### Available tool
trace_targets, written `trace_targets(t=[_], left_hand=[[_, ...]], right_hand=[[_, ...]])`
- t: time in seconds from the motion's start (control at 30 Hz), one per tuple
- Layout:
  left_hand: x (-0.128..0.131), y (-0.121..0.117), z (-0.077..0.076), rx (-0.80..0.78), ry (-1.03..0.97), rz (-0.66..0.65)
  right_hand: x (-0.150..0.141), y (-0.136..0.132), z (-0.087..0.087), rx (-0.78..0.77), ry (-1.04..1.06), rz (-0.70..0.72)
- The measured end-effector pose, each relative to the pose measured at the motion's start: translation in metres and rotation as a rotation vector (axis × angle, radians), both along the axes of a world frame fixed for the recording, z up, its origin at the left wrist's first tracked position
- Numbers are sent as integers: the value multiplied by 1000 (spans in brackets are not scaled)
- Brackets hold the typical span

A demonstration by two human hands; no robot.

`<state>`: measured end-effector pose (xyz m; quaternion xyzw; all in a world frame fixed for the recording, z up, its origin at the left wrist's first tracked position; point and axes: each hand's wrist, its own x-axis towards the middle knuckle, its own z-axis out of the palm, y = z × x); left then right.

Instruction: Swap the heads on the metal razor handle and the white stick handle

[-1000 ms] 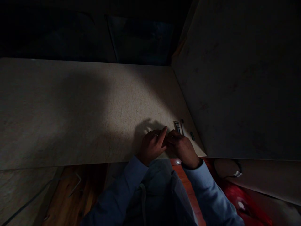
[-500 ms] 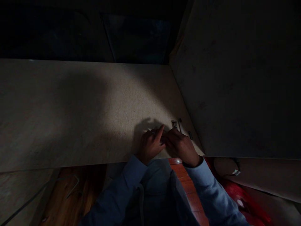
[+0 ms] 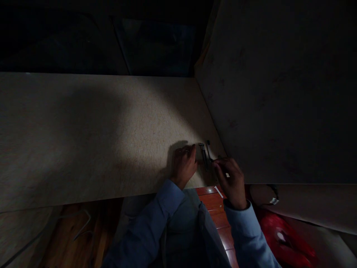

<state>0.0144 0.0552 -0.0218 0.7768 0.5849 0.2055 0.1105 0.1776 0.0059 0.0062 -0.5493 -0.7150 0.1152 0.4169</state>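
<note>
My left hand (image 3: 184, 165) rests low over the table, its fingers curled and one finger pointing forward. What it holds, if anything, is hidden. Just right of it lies a narrow tool like a razor (image 3: 203, 152), with a metal head and a dark handle. Beside that is a thin stick with a black tip (image 3: 208, 143). My right hand (image 3: 231, 178) is closed in a pinch, thumb and forefinger together at the stick's lower end. Whether they grip the stick or something smaller is too dark to make out.
The pale table (image 3: 145, 123) meets a dark upright panel (image 3: 279, 111) on the right. A dark window (image 3: 158, 48) is behind it. Below the front edge are a reddish floor (image 3: 214, 204), a red item (image 3: 287, 238) and a cable (image 3: 80, 232) at left.
My hands, together before, have parted; the right has moved right and down to the stick's lower end. More of the razor-like tool shows. A small dark piece at right is now covered.
</note>
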Motion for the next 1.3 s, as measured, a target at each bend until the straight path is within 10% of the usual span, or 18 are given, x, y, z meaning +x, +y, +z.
trace_targets(t=[0.23, 0.4, 0.57, 0.87, 1.3], left_hand=[[1, 1, -6, 8, -159, 20], [3, -2, 16, 59, -184, 49], [22, -8, 42, -180, 11, 85], [40, -14, 46, -414, 135, 81], [29, -30, 51, -258, -240, 314]], right_hand=[[4, 0, -4, -4, 46, -58], [4, -2, -6, -22, 115, -74], [3, -6, -6, -46, 201, -113], [-1, -12, -6, -82, 313, -157], [-1, -25, -2, -65, 445, -185]])
